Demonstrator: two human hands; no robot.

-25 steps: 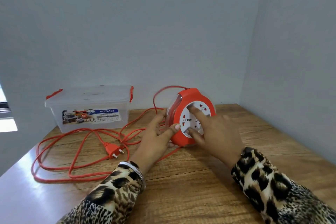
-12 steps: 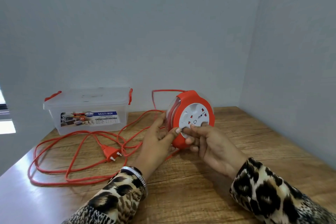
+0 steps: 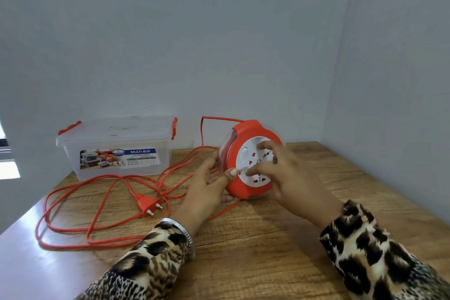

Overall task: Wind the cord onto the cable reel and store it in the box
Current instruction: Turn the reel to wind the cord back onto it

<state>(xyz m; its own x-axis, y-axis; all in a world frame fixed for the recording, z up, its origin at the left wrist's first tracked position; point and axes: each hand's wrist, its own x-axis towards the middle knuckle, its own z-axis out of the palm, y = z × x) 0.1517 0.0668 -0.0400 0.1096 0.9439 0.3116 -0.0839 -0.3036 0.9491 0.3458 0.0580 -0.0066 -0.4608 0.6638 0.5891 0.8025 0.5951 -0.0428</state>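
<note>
Reel upright, both hands on it

Cable reel (image 3: 246, 161) stands on edge on the wooden table (image 3: 267, 251), at about one o'clock from the middle of the view, its white socket face turned toward the camera. Left hand (image 3: 207, 190) cups the reel's left rim: thumb hooked over the front edge of the orange housing, fingers wrapped behind. Right hand (image 3: 289, 175) is over the socket face, fingers curled and spread, fingertips (image 3: 250, 172) pressing on the white disc. Cord (image 3: 102, 204) leaves the reel's top in a high loop, drops down and sprawls in loose coils across the table at nine o'clock, with the plug (image 3: 147, 203) lying among them. Box (image 3: 114, 146), clear with its lid on and orange latches, sits at ten o'clock against the wall, well apart from the reel.
</note>
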